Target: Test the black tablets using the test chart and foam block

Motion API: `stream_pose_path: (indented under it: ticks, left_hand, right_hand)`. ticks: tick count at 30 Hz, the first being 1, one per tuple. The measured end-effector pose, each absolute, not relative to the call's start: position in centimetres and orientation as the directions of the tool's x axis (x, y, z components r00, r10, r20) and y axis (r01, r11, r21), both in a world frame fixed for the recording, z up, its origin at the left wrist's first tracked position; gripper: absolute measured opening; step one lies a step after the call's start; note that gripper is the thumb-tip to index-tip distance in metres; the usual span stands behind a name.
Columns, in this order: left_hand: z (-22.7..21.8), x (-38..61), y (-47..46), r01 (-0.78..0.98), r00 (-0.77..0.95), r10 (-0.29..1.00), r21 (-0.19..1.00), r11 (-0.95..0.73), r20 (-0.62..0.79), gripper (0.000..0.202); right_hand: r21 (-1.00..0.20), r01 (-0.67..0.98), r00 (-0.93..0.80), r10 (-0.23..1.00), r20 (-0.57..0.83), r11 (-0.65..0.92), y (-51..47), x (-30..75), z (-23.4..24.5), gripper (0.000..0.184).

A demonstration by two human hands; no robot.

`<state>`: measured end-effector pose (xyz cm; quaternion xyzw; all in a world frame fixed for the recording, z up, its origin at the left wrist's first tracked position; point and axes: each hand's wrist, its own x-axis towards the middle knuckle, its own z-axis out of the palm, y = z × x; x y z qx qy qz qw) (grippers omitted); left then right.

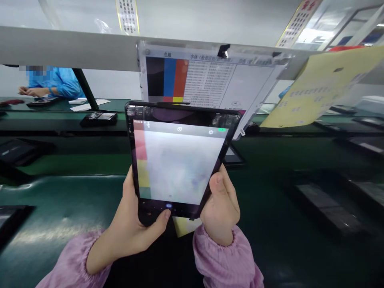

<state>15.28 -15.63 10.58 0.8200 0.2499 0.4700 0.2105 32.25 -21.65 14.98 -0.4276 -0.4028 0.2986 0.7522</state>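
Note:
Both my hands hold up a black-framed tablet (180,168), its lit screen towards me. A camera-like picture fills the screen, mostly white with red, yellow and green patches down its left side. My left hand (135,224) is closed around the lower left corner, the thumb over the bottom edge by a small round blue mark. My right hand (222,200) grips the lower right edge, with the thumb on the side; its other fingers are partly hidden behind. Straight behind the tablet hangs a colour test chart (210,76) in a clear sleeve, partly covered by it.
A yellow paper sheet (321,88) hangs at right. More dark devices lie on the green bench, among them one at left (21,150) and one at right (330,204). Across the bench, a co-worker in a blue sleeve (64,82) has both hands (36,91) above a device.

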Motion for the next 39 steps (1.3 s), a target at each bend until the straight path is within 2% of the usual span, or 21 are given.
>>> stream_pose_path:
  ticks: [2, 6, 10, 14, 18, 23, 29, 33, 38, 39]
  left_hand:
    - [10.8, 15.3, -15.7, 0.192, 0.443, 0.602, 0.586, -0.787, 0.664, 0.077]
    - [11.0, 15.2, -15.7, 0.176, 0.452, 0.579, 0.569, -0.804, 0.678, 0.044]
    - [10.8, 15.1, -15.8, 0.157, 0.459, 0.596, 0.6, -0.784, 0.658, 0.034]
    - [10.7, 15.1, -15.8, 0.144, 0.444, 0.609, 0.619, -0.772, 0.657, 0.047]
    - [10.7, 15.3, -15.8, 0.193, 0.424, 0.608, 0.589, -0.784, 0.671, 0.049]
    - [10.5, 15.3, -15.8, 0.195, 0.411, 0.642, 0.626, -0.755, 0.647, 0.085]
    - [10.2, 14.9, -16.1, 0.195, 0.426, 0.665, 0.655, -0.73, 0.613, 0.1]
    - [10.6, 14.9, -16.3, 0.143, 0.446, 0.647, 0.664, -0.734, 0.619, 0.101]
    - [11.2, 13.4, -15.4, 0.078, 0.582, 0.518, 0.592, -0.802, 0.626, 0.073]
    - [11.2, 12.8, -15.0, 0.05, 0.616, 0.487, 0.586, -0.809, 0.619, 0.073]
  right_hand:
    - [-0.89, -0.107, 0.482, 0.806, 0.344, 0.444, -21.6, 32.2, 15.0, 0.045]
    - [-0.846, -0.115, 0.503, 0.765, 0.401, 0.52, -21.3, 32.1, 14.6, 0.04]
    - [-0.863, -0.077, 0.521, 0.758, 0.392, 0.499, -21.1, 31.9, 14.4, 0.045]
    - [-0.851, -0.095, 0.523, 0.753, 0.399, 0.517, -21.1, 31.8, 14.3, 0.044]
    - [-0.854, -0.054, 0.53, 0.74, 0.415, 0.517, -21.2, 31.7, 14.3, 0.043]
    - [-0.842, -0.075, 0.513, 0.745, 0.426, 0.534, -21.3, 31.6, 14.5, 0.04]
    - [-0.851, -0.09, 0.513, 0.756, 0.406, 0.518, -21.5, 31.7, 14.7, 0.04]
    - [-0.868, -0.069, 0.501, 0.769, 0.397, 0.492, -21.5, 31.9, 14.5, 0.045]
    - [-0.877, -0.038, 0.528, 0.755, 0.39, 0.479, -21.1, 31.7, 14.5, 0.047]
    - [-0.878, -0.035, 0.537, 0.75, 0.386, 0.477, -21.0, 31.7, 14.5, 0.046]
